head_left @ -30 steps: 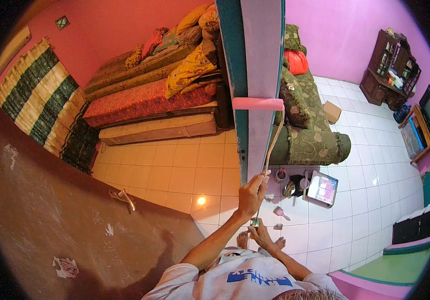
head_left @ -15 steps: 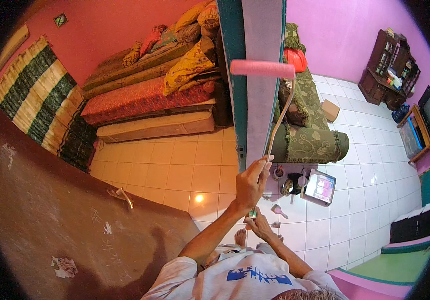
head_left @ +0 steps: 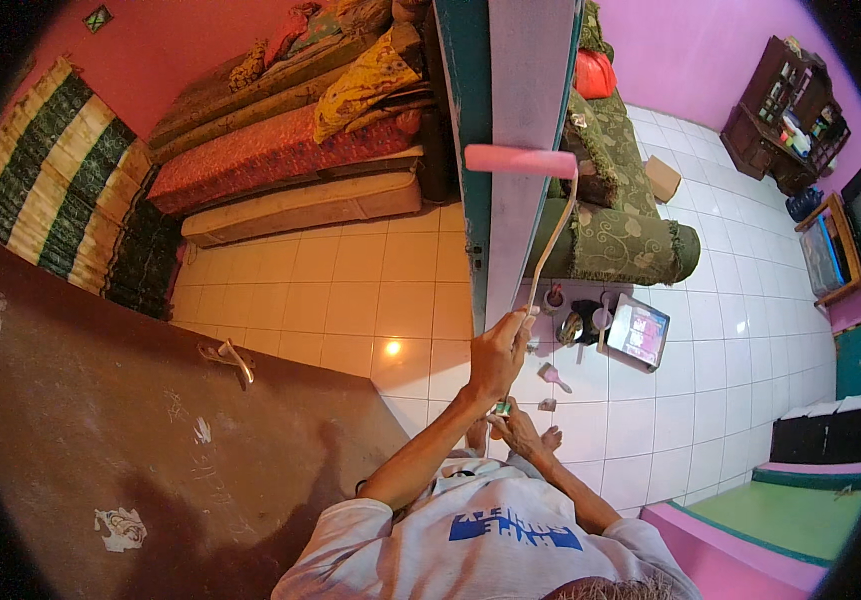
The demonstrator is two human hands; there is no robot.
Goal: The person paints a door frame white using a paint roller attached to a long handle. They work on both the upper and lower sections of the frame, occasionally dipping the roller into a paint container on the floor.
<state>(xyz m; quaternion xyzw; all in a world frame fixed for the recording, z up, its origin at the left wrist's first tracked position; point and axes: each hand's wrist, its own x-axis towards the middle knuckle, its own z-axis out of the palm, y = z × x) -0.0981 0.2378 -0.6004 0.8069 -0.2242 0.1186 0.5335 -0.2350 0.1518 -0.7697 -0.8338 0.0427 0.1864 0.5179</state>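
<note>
A paint roller (head_left: pixel 521 161) with a pink sleeve lies across the lavender face of a narrow wall end (head_left: pixel 517 90), its bent wire frame running down toward me. My left hand (head_left: pixel 499 355) is closed around the upper part of its handle, just below the wire. Lower down, my right hand (head_left: pixel 518 430) is wrapped about the handle's bottom, where a green and white bit shows. Whether the sleeve presses on the wall I cannot tell for sure.
A paint tray (head_left: pixel 637 332), a small cup (head_left: pixel 554 298) and a paintbrush (head_left: pixel 555 377) lie on the white tiles right of my hands. To the left stands a brown door (head_left: pixel 281 440) with a handle. A green-covered sofa (head_left: pixel 631 245) and stacked mattresses (head_left: pixel 301 210) are farther off.
The roller has come lower along the wall end, toward me. My view has shifted, so the room sits higher in the picture. Both hands keep their grip.
</note>
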